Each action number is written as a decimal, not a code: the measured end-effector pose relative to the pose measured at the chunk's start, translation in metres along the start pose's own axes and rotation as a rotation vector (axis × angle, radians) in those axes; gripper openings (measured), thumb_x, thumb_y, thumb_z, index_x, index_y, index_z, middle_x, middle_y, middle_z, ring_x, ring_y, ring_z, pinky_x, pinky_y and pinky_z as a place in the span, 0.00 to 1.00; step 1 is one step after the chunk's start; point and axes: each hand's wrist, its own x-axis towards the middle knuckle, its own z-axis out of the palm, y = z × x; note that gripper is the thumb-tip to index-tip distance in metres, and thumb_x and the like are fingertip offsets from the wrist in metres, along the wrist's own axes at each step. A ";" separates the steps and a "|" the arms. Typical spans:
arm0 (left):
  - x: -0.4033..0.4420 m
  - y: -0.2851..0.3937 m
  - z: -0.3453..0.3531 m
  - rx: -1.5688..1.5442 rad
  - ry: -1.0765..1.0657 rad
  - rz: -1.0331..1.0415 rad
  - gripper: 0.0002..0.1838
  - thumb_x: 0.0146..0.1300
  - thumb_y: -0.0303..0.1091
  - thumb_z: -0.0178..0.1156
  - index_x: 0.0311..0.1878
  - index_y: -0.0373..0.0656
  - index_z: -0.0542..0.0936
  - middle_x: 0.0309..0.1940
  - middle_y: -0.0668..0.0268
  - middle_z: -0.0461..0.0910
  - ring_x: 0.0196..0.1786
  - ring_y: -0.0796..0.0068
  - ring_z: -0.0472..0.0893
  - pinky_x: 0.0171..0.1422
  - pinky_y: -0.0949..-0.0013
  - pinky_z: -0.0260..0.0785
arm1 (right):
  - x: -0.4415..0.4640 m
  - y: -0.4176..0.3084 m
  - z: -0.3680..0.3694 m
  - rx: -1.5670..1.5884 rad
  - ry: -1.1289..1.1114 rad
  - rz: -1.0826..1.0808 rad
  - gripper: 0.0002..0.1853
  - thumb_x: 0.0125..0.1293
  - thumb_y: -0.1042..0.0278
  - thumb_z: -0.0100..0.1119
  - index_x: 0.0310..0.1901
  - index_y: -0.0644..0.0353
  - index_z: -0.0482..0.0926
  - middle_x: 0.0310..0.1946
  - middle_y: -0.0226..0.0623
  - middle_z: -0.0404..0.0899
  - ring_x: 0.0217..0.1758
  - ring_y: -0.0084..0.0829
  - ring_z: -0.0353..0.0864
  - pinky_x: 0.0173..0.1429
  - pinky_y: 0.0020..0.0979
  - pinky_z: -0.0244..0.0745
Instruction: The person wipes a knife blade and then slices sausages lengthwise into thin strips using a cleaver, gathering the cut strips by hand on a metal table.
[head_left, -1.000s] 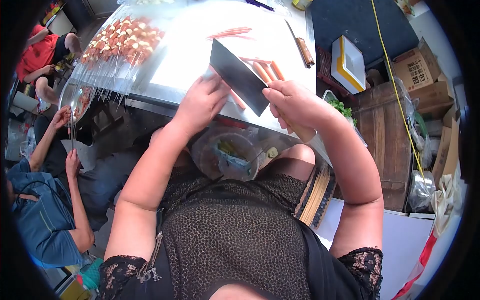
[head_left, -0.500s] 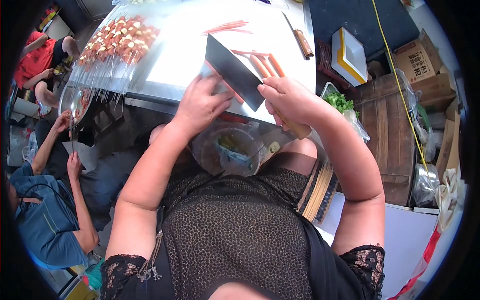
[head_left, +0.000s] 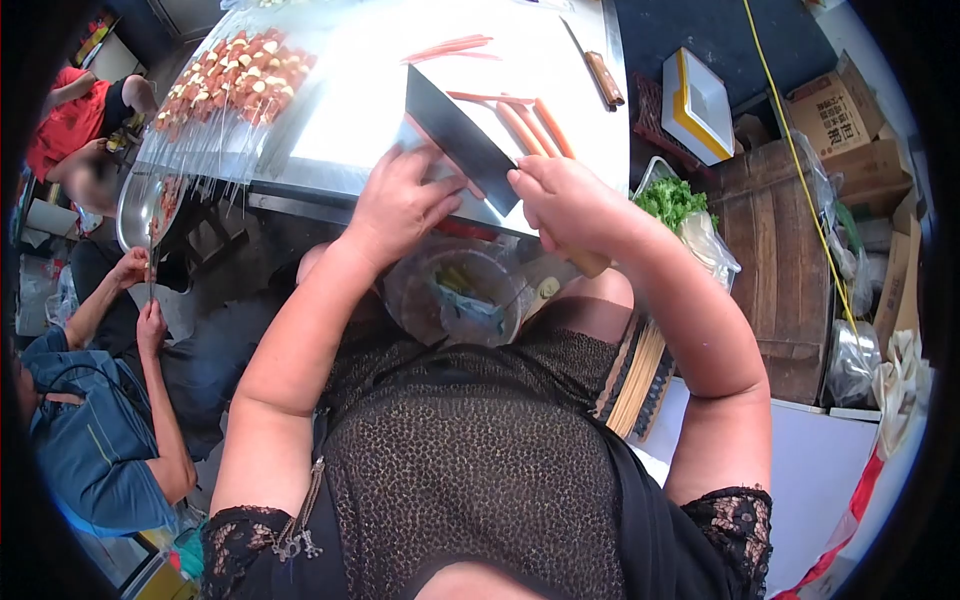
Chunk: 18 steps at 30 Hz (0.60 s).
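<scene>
Cleaver [head_left: 460,140], one, broad dark blade: tilted over the near edge of the bench [head_left: 355,125]; probably stiff and the heaviest item in use, best taken by the handle and kept clear of the edge. Right hand [head_left: 563,203]: fingers clenched around that handle, its butt showing below the palm. Left hand [head_left: 408,200]: fingers bent, grasping a sausage piece [head_left: 475,187] against the bench, just beside the blade; pressure not discernible. Sausage piece: pink, slim, partly covered by fingers; likely light, soft, somewhat slippery and easily crushed, best held flat along its length with fingertips tucked back. Contact between edge and piece: cannot be told. Whole sausages [head_left: 556,130], orange, in a loose group beyond the right hand, which hides their near ends; likely springy and apt to roll, best lifted by the far ends. Cut strips [head_left: 450,47], thin pink bundle, farther back; likely limp and easily torn. Obstructions: cleaver standing between left hand and whole sausages; knife [head_left: 603,80], wooden-handled, near the right-hand side of the bench. Surroundings: loaded skewers [head_left: 235,85], heaped at left, sticks overhanging the edge; greens [head_left: 675,203], beside the right forearm; tub [head_left: 408,300], below the bench; bare sticks [head_left: 632,385], bundled near the right thigh.
</scene>
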 end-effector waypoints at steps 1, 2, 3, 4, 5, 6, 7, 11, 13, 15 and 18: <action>-0.002 0.000 0.001 0.014 0.004 -0.009 0.13 0.58 0.37 0.67 0.46 0.48 0.86 0.54 0.56 0.77 0.57 0.56 0.77 0.62 0.54 0.68 | 0.001 0.004 0.004 0.002 0.002 -0.001 0.16 0.77 0.60 0.43 0.37 0.64 0.72 0.19 0.30 0.72 0.17 0.25 0.74 0.23 0.31 0.74; 0.000 -0.001 0.001 0.032 0.012 -0.014 0.13 0.58 0.37 0.67 0.46 0.48 0.86 0.54 0.56 0.77 0.57 0.57 0.77 0.62 0.54 0.68 | 0.004 0.011 0.008 -0.035 0.030 -0.040 0.16 0.77 0.59 0.43 0.39 0.65 0.73 0.21 0.33 0.73 0.18 0.26 0.75 0.23 0.32 0.75; 0.001 -0.001 0.000 0.038 0.016 -0.005 0.13 0.58 0.37 0.67 0.46 0.48 0.86 0.54 0.56 0.77 0.57 0.57 0.77 0.62 0.54 0.68 | 0.006 0.015 0.011 -0.072 0.061 -0.079 0.17 0.77 0.59 0.42 0.40 0.66 0.73 0.22 0.35 0.74 0.18 0.27 0.76 0.23 0.33 0.76; 0.001 -0.002 -0.001 -0.023 -0.018 -0.041 0.14 0.59 0.36 0.66 0.49 0.47 0.85 0.54 0.56 0.77 0.57 0.56 0.76 0.64 0.53 0.68 | 0.005 0.017 0.011 -0.071 0.070 -0.086 0.17 0.77 0.59 0.42 0.40 0.66 0.73 0.22 0.35 0.74 0.18 0.27 0.76 0.23 0.33 0.76; 0.002 -0.001 -0.001 -0.082 -0.053 -0.079 0.15 0.60 0.36 0.65 0.51 0.47 0.84 0.55 0.55 0.76 0.58 0.55 0.76 0.65 0.53 0.67 | 0.004 0.018 0.010 -0.033 0.067 -0.075 0.17 0.77 0.59 0.43 0.40 0.66 0.74 0.22 0.34 0.74 0.18 0.27 0.76 0.23 0.32 0.76; 0.002 -0.001 0.000 -0.074 -0.053 -0.073 0.15 0.60 0.36 0.65 0.51 0.47 0.84 0.55 0.55 0.76 0.58 0.55 0.76 0.65 0.53 0.67 | 0.003 0.019 0.011 0.006 0.060 -0.064 0.16 0.76 0.60 0.43 0.40 0.65 0.74 0.21 0.34 0.73 0.18 0.27 0.76 0.23 0.32 0.76; 0.003 -0.002 0.001 -0.142 0.054 -0.203 0.18 0.63 0.35 0.64 0.56 0.44 0.80 0.55 0.55 0.76 0.58 0.56 0.77 0.66 0.55 0.67 | 0.002 0.024 0.011 0.145 0.052 -0.048 0.15 0.76 0.58 0.44 0.39 0.61 0.71 0.22 0.31 0.72 0.19 0.23 0.74 0.23 0.30 0.73; 0.018 -0.019 0.024 -0.929 0.381 -0.630 0.25 0.72 0.34 0.57 0.68 0.36 0.67 0.56 0.55 0.76 0.58 0.62 0.77 0.65 0.62 0.71 | 0.009 0.056 0.020 0.816 0.174 -0.111 0.12 0.76 0.58 0.47 0.39 0.58 0.68 0.24 0.32 0.72 0.18 0.24 0.72 0.21 0.30 0.73; 0.037 -0.001 0.012 -1.236 0.318 -0.825 0.25 0.73 0.34 0.56 0.69 0.36 0.66 0.56 0.57 0.76 0.58 0.65 0.77 0.63 0.64 0.72 | 0.021 0.074 0.027 0.983 0.152 -0.202 0.11 0.75 0.59 0.47 0.41 0.59 0.68 0.24 0.32 0.72 0.18 0.25 0.73 0.20 0.30 0.73; 0.051 0.002 0.010 -1.673 0.177 -1.001 0.23 0.74 0.34 0.55 0.68 0.39 0.69 0.52 0.63 0.80 0.51 0.75 0.80 0.55 0.70 0.75 | 0.026 0.083 0.033 1.237 0.144 -0.275 0.11 0.75 0.59 0.48 0.42 0.59 0.68 0.24 0.33 0.73 0.18 0.25 0.73 0.18 0.29 0.74; 0.063 0.010 0.008 -1.433 0.075 -1.097 0.21 0.74 0.36 0.55 0.65 0.36 0.72 0.46 0.67 0.82 0.47 0.75 0.81 0.53 0.67 0.75 | 0.028 0.095 0.038 1.375 0.071 -0.286 0.11 0.75 0.59 0.48 0.41 0.59 0.68 0.24 0.33 0.73 0.18 0.25 0.73 0.18 0.29 0.74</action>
